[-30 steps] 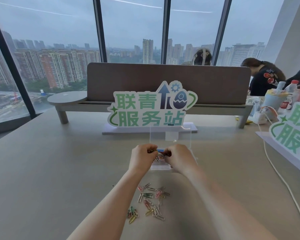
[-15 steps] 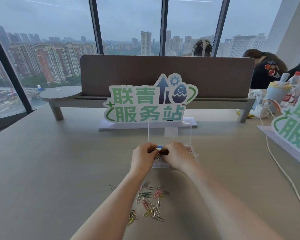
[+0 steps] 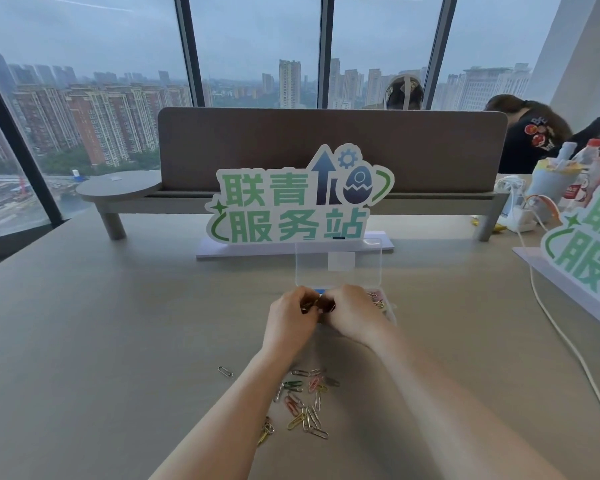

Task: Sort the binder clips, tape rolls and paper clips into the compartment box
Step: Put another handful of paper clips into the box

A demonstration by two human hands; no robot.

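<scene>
A clear compartment box (image 3: 390, 308) stands mid-table with its transparent lid (image 3: 338, 261) raised upright. My left hand (image 3: 290, 315) and my right hand (image 3: 352, 313) meet right over the box's near left part, fingers curled together around small dark and gold clips (image 3: 312, 304); what kind they are I cannot tell. A blue item (image 3: 320, 292) shows just behind my fingers. Coloured paper clips (image 3: 377, 299) lie in the box's right compartment. A loose pile of coloured paper clips (image 3: 305, 401) lies on the table between my forearms, with one stray clip (image 3: 225, 371) to the left.
A green-lettered sign (image 3: 291, 202) on a white base stands behind the box, before a grey desk divider (image 3: 326, 147). A second sign (image 3: 589, 244), a white cable (image 3: 551, 327), bottles and a charger sit at the right. People sit beyond the divider.
My hands stay pressed together over the box, working the small clips. The camera has tilted slightly, so the scene sits a little higher in view.
</scene>
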